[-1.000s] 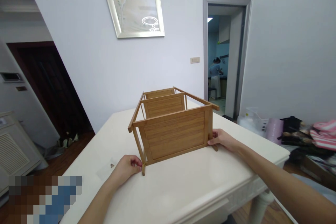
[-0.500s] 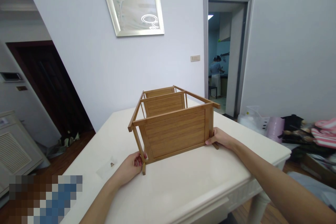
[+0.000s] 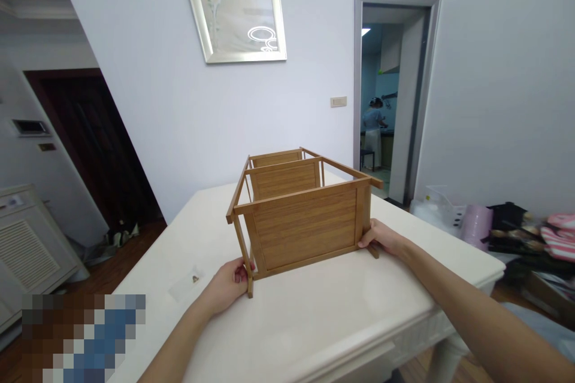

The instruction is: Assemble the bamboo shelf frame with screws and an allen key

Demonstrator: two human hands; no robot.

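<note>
A brown wooden shelf rack [image 3: 309,224] lies on its side on the white table [image 3: 323,305], its panels standing upright one behind another. My left hand [image 3: 231,282] is closed round the lower left leg, close to the tabletop. At the lower right corner, my right hand [image 3: 381,236] grips the rack's frame, thumb against the near panel's edge. Some of the fingers of both hands are hidden behind the wood. Left of my left hand lies a small clear plastic bag [image 3: 188,283] with tiny pieces in it.
Beyond the table rises a white wall with a framed picture [image 3: 246,55]. A person [image 3: 372,122] stands in the room through the doorway [image 3: 359,72]. Bags and a purple roll [image 3: 476,226] lie on the right side. A white cabinet [image 3: 33,251] stands at left.
The view has shifted slightly, so the whole scene sits a little further right. Both hands keep their hold on the rack, which shows no clear movement on the table.
</note>
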